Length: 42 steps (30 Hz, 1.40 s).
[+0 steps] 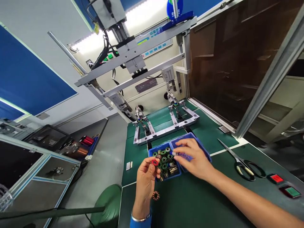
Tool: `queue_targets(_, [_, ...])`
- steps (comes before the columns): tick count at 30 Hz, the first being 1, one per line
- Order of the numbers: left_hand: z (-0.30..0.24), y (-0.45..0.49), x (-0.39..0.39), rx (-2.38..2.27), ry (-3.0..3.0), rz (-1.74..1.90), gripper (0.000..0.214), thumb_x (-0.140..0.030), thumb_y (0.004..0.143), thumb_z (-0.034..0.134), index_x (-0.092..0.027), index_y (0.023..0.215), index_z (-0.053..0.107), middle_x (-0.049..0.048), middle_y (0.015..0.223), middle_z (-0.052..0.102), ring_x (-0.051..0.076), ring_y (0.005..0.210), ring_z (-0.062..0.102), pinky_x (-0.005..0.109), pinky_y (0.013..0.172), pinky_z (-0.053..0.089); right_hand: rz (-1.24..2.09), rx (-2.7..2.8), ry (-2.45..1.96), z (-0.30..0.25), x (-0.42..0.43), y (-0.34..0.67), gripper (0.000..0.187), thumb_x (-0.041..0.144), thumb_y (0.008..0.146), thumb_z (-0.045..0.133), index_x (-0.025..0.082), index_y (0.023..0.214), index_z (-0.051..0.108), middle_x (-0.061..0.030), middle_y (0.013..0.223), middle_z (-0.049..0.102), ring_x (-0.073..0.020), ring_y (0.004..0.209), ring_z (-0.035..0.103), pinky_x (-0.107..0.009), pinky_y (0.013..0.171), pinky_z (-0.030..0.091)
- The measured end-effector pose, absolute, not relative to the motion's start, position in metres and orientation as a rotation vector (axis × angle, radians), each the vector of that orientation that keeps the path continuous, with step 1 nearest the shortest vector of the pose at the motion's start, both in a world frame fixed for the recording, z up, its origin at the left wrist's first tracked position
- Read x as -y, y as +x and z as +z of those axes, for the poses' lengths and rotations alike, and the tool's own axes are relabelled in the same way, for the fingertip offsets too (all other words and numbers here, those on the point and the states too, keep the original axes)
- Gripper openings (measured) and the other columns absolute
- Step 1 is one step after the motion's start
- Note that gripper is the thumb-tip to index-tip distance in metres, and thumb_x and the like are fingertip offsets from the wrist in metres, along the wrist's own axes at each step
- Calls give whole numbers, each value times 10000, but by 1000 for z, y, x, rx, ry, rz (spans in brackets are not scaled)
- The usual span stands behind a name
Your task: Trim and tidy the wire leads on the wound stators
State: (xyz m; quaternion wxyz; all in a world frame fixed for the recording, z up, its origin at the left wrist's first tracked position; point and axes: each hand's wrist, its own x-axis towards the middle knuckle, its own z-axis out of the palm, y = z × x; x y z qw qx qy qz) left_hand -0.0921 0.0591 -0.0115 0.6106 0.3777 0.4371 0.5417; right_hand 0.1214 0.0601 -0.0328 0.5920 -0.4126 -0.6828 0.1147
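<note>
My left hand (147, 175) pinches a small red toothed motor stator (155, 162) between thumb and fingers, in front of a blue bin (180, 178). That bin holds several green stator cores (164, 160) and small metal cylinders (173, 170). Over the bin's right side, my right hand (193, 160) is closed on a small cylinder, whitish with a blue end (174, 153); its exact kind is unclear. Partly under this hand lies a second blue bin (205, 152) with thin reddish wires inside. A copper-wound stator (155, 195) rests on the green mat, just right of my left wrist.
Behind the bins stands a metal fixture (163, 133) with two clamping stations, beneath an overhead machine frame (142, 50). Scissors (239, 161) lie at right, near red (276, 178) and green (292, 191) buttons. A green round stool (106, 205) stands left of the table.
</note>
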Motion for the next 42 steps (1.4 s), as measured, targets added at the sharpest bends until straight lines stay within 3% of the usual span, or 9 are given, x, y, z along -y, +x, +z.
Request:
queue_targets(6, [-9, -92, -58, -963, 842, 1295, 429, -414, 562, 934, -176, 852, 726, 45, 864, 732, 80, 560, 602, 170, 496, 485, 78, 1862, -1152, -56, -57, 74, 228, 84, 815, 631, 208, 968, 747, -135, 1164, 629, -337, 1113, 482, -521, 854, 430])
queue_targets(12, [-7, -96, -56, -926, 815, 1278, 384, -439, 679, 864, -163, 898, 712, 77, 924, 744, 113, 618, 653, 210, 572, 547, 156, 1860, -1151, -46, -51, 79, 172, 140, 833, 604, 168, 940, 736, -145, 1124, 640, -346, 1123, 485, -548, 885, 413])
queue_targets(18, [-12, -86, -45, -787, 913, 1132, 338, -335, 703, 867, -183, 920, 658, 47, 895, 737, 126, 674, 682, 221, 629, 568, 631, 1611, -883, -37, -38, 86, 320, 278, 881, 652, 221, 1196, 672, -120, 1198, 603, -277, 1123, 522, -480, 925, 478])
queue_targets(22, [-18, -76, -40, -732, 930, 1065, 355, -315, 702, 870, -187, 910, 613, -11, 826, 681, 115, 657, 671, 226, 616, 573, 866, 1423, -828, -34, -35, 86, 181, 381, 926, 642, 272, 994, 769, -89, 1082, 649, -241, 1063, 577, -438, 910, 495])
queue_targets(24, [-20, -74, -39, -735, 938, 1034, 363, -320, 706, 866, -192, 916, 599, -19, 836, 667, 140, 678, 692, 245, 617, 581, 849, 1344, -821, -31, -36, 89, 206, 415, 919, 654, 263, 873, 785, -88, 1015, 656, -231, 1006, 593, -416, 870, 504])
queue_targets(28, [-23, -71, -39, -713, 951, 1012, 387, -328, 701, 870, -201, 934, 589, -7, 864, 678, 170, 706, 714, 241, 605, 574, 745, 1271, -759, -26, -38, 98, 186, 428, 897, 690, 278, 841, 784, -69, 956, 658, -206, 964, 601, -354, 811, 499])
queue_targets(33, [-24, -72, -36, -743, 972, 1089, 397, -323, 676, 885, -205, 942, 616, 20, 912, 693, 186, 744, 711, 291, 656, 593, 728, 1227, -645, -20, -38, 107, 111, 394, 906, 691, 320, 924, 771, -35, 950, 659, -169, 942, 591, -297, 803, 494])
queue_targets(38, [-31, -76, -37, -803, 1077, 1244, 449, -333, 619, 916, -202, 954, 648, 37, 916, 688, 150, 781, 675, 231, 697, 569, 753, 1354, -634, -24, -33, 105, 370, 484, 880, 688, 296, 1199, 685, -80, 1097, 622, -229, 1041, 575, -407, 912, 467])
queue_targets(42, [-39, -79, -35, -829, 1123, 1260, 474, -308, 622, 912, -223, 1003, 642, 27, 924, 666, 155, 840, 661, 231, 762, 552, 819, 1420, -655, -33, -29, 93, 333, 438, 855, 734, 315, 1164, 710, -75, 1086, 621, -224, 1018, 579, -407, 877, 489])
